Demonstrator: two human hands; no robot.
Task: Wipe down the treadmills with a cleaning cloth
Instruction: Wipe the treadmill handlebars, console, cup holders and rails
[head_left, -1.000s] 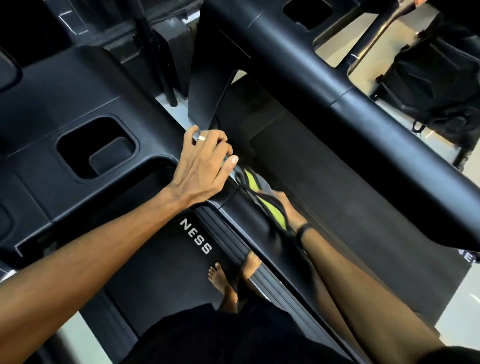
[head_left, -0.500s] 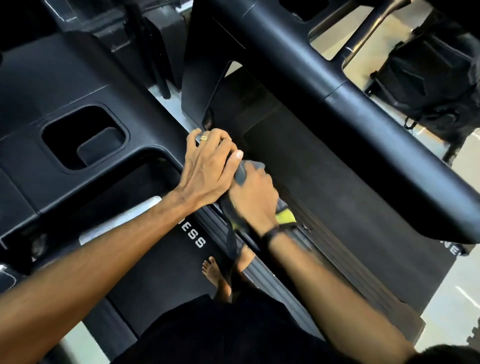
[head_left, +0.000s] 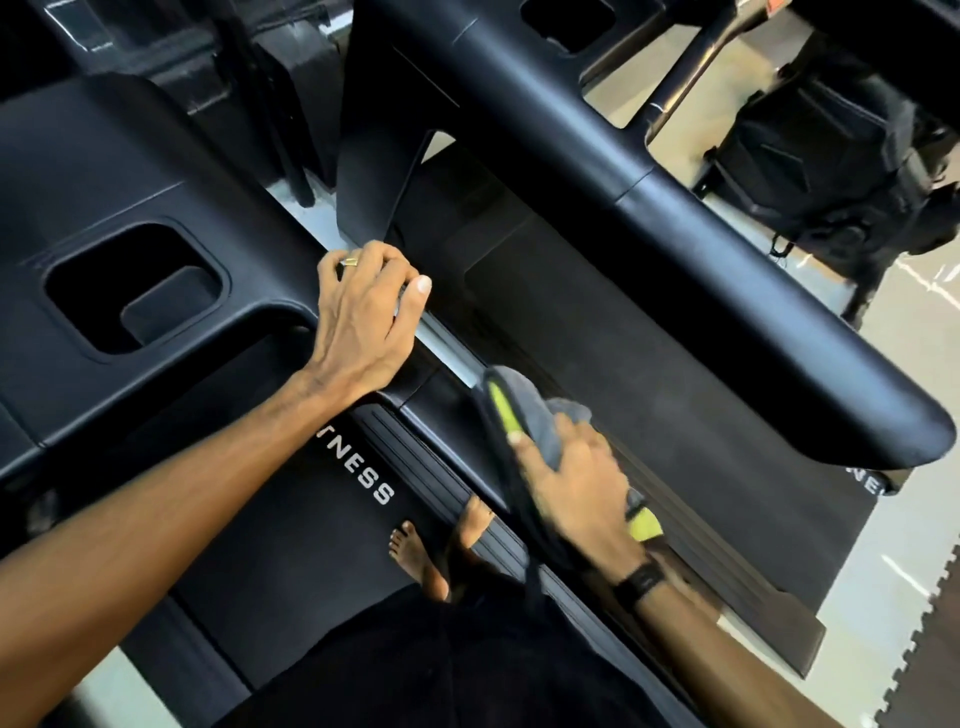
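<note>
Grey cloth (head_left: 540, 415) bunched in the right hand's (head_left: 576, 483) grip; left hand (head_left: 363, 322) curled over the treadmill handrail (head_left: 260, 317).

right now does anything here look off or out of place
Nothing looks damaged or spilled. One oddity: the person's bare foot stands on the treadmill deck beside the side rail. The right hand holds the grey cleaning cloth against the handrail, and the left hand grips the rail's end.

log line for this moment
left hand: grips handrail | right hand: holds cleaning cloth on rail | step: wiping
</note>
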